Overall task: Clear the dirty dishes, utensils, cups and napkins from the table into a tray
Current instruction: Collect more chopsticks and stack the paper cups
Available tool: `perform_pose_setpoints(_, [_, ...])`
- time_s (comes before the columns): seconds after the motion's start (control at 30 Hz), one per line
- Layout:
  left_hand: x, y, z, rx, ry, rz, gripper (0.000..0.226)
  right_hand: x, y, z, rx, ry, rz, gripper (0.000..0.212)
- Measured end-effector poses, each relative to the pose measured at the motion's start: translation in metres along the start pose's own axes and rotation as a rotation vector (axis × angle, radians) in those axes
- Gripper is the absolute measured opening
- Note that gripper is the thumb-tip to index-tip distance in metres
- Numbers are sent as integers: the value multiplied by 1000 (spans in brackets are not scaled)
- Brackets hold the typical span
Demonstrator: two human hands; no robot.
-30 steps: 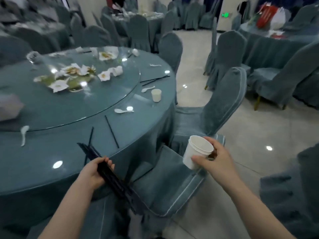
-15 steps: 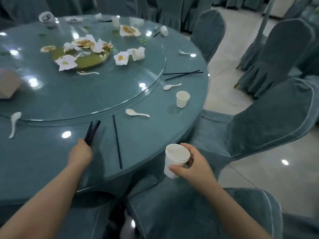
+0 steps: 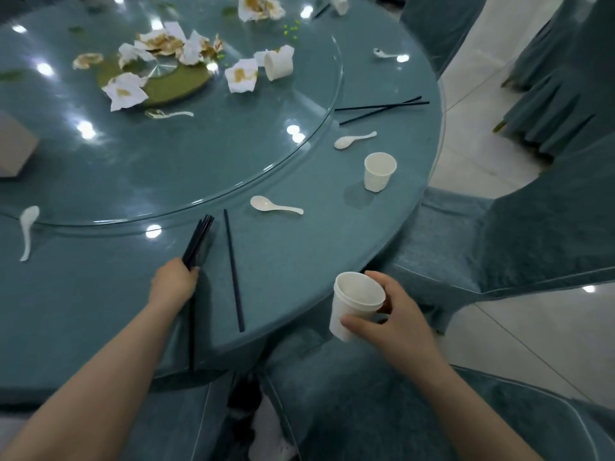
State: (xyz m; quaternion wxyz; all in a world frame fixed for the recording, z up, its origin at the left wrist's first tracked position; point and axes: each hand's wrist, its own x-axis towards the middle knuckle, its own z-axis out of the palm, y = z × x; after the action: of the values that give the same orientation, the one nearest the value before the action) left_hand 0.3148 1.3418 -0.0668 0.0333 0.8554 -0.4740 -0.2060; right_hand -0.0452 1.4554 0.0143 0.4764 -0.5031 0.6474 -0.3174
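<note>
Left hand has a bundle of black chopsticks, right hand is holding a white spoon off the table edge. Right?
Not quite. In the head view the right hand holds a white paper cup, not a spoon. The left hand does grip the chopsticks.

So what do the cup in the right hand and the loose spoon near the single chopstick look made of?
Cup: probably paper, matte white with a rolled rim. Spoon: glossy white, likely ceramic or hard plastic; the look leaves that open.

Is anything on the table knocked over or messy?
Yes. A white cup lies tipped on its side on the glass turntable, beside crumpled, stained napkins. Small green bits are scattered nearby. The cup near the table edge stands upright.
</note>
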Motion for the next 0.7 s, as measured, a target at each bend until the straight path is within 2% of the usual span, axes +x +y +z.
perform_pose_setpoints(0.17, [10,41,8,-83,22,81,41,-1,3,-2,-19,35,-4,66])
perform_pose_setpoints(0.27, [5,57,16,-29,11,113,51,-1,4,-2,-29,40,-1,68])
perform_pose_setpoints(0.5, [1,69,15,65,-107,106,20,1,4,-4,-35,31,-18,66])
perform_pose_setpoints(0.7, [-7,66,6,183,-177,152,24,2,6,-5,-13,40,-21,72])
